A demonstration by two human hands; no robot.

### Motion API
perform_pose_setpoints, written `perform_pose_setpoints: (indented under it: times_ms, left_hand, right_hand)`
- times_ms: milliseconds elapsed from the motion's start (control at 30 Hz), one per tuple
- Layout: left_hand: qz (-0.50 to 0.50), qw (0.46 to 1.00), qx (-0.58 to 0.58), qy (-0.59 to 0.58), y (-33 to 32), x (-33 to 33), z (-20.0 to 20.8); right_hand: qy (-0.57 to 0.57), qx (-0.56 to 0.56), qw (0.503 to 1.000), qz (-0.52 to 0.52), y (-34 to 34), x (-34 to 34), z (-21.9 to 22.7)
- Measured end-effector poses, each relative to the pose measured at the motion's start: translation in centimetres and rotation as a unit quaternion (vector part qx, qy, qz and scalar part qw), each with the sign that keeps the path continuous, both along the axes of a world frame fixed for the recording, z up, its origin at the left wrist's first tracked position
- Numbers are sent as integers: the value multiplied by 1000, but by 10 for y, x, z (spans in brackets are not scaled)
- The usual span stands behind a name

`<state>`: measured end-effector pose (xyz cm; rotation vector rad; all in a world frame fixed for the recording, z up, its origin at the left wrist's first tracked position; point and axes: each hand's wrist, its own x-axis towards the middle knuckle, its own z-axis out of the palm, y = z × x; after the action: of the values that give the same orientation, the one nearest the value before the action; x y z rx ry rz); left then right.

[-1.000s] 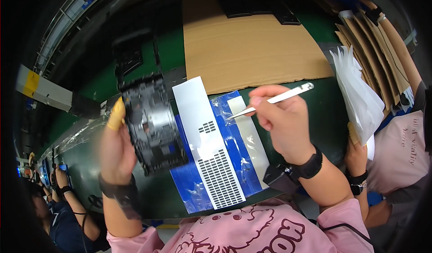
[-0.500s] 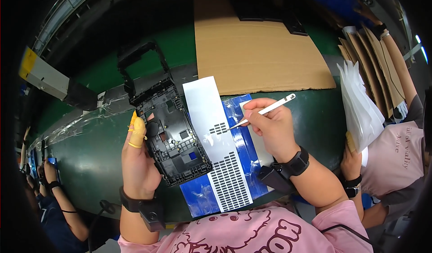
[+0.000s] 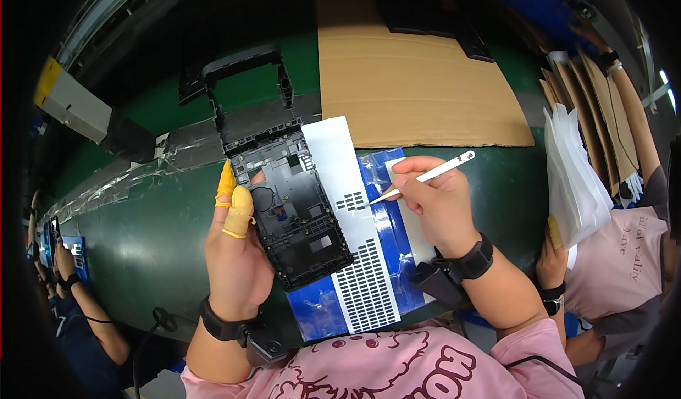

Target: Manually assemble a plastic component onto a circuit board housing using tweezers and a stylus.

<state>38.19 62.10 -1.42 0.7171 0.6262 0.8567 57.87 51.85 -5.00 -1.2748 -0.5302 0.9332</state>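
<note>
My left hand [image 3: 237, 275], with yellow finger cots on the thumb and a finger, grips a black plastic housing [image 3: 301, 186] by its left side. An open rectangular frame extends from the housing's far end. Pinched in my right hand [image 3: 443, 204] is a pair of white tweezers [image 3: 443, 168], tips pointing left and down. They are at the right edge of a small group of black rectangular pads on a white sheet [image 3: 328, 143]; whether they grip a pad, I cannot tell. A larger block of pads [image 3: 365, 285] fills the sheet's near end. The housing overlaps the sheet's left edge.
Under the sheet lies a blue board [image 3: 312, 317] wrapped in clear film, on a green table [image 3: 142, 236]. Cardboard [image 3: 418, 94] with dark parts lies beyond. At right, a co-worker's hand [image 3: 553, 253] is by white foam sheets [image 3: 578, 179]. Another person works far left.
My left hand has brought the housing a little to the right, and its inner face is tilted differently. The tweezers stay beside the same small group of pads.
</note>
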Motion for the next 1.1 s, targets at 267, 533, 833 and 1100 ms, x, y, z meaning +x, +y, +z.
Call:
perform_pose_setpoints:
  times_ms: [267, 533, 833, 1100]
  left_hand:
    - [-54, 996, -54, -35, -4, -2, -5]
    - [-59, 994, -77, -49, -8, -3, 3]
    - [-52, 997, -54, -23, -9, -5, 4]
    - [-43, 996, -63, -42, -10, -7, 6]
  right_hand:
    - [47, 76, 993, 75, -8, -38, 54]
    - [59, 49, 992, 100, 2, -63, 41]
    - [59, 67, 991, 100, 4, -67, 36]
    - [58, 74, 990, 108, 3, -68, 34]
